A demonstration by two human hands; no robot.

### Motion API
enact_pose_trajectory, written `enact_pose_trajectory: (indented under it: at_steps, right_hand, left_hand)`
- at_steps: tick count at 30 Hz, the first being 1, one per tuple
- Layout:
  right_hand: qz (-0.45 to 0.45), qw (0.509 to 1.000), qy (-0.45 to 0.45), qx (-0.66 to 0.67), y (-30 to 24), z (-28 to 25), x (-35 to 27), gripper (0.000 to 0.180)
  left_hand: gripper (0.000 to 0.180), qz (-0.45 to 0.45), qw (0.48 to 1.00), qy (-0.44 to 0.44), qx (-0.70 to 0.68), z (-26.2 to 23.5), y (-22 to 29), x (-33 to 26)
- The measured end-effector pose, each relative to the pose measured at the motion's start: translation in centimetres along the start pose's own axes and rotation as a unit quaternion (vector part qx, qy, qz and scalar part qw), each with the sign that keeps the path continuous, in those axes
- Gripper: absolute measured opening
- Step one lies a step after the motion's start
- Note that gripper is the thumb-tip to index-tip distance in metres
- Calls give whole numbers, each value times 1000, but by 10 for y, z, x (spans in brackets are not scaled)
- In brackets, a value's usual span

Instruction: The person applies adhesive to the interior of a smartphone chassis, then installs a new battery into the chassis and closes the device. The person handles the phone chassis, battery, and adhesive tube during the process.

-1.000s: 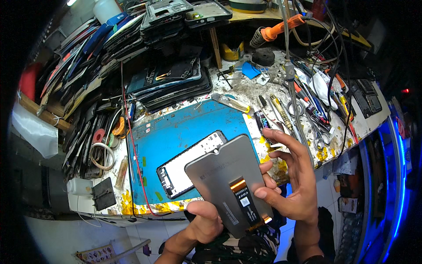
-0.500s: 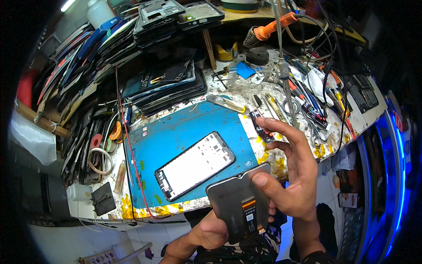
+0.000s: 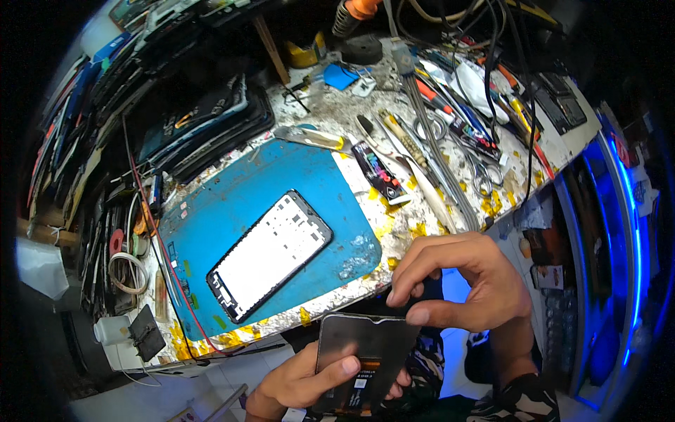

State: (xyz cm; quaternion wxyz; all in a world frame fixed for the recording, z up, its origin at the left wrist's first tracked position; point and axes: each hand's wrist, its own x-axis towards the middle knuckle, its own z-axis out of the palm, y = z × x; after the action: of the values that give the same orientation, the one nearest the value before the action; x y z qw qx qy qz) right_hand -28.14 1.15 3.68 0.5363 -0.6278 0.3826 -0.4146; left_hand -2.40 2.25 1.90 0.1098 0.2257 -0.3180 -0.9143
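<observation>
A dark phone screen panel (image 3: 376,337) with a flex cable and a small label on its back is gripped in my left hand (image 3: 316,376). My left thumb lies across that back, and fingertips curl around the right edge. At the panel's top right corner is the thumb of my right hand (image 3: 471,285). My right fingers are bent, with a gap between index finger and thumb, and nothing shows in that gap. Beyond my hands, a black-rimmed phone frame (image 3: 273,257) with a white inner face rests aslant on the blue work mat (image 3: 204,218).
Right of the mat lie a black glue tube (image 3: 380,172), a brush (image 3: 365,128), scissors (image 3: 484,176) and a utility knife (image 3: 309,137). Stacked phone parts (image 3: 211,126) fill the back left. A red cable (image 3: 151,211) crosses the mat's left side.
My left hand has brought the panel lower and its thumb further onto the back. My right hand has dropped and curled, its thumb shifting to the corner. The view has turned.
</observation>
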Motion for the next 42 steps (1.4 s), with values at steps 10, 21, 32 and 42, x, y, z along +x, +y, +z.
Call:
enact_pose_trajectory:
  at_steps: [10, 21, 32, 42]
  right_hand:
    - [117, 990, -78, 18, 0, -2, 1, 14]
    - [188, 981, 21, 51, -2, -1, -4, 19]
    - [161, 967, -67, 188, 8, 6, -5, 32]
    - [152, 971, -56, 176, 9, 11, 0, 30]
  left_hand:
    - [60, -86, 992, 45, -79, 10, 1, 1]
    - [78, -133, 979, 137, -65, 19, 1, 3]
    - [81, -160, 979, 113, -48, 19, 2, 3]
    - [51, -151, 983, -10, -102, 2, -3, -1]
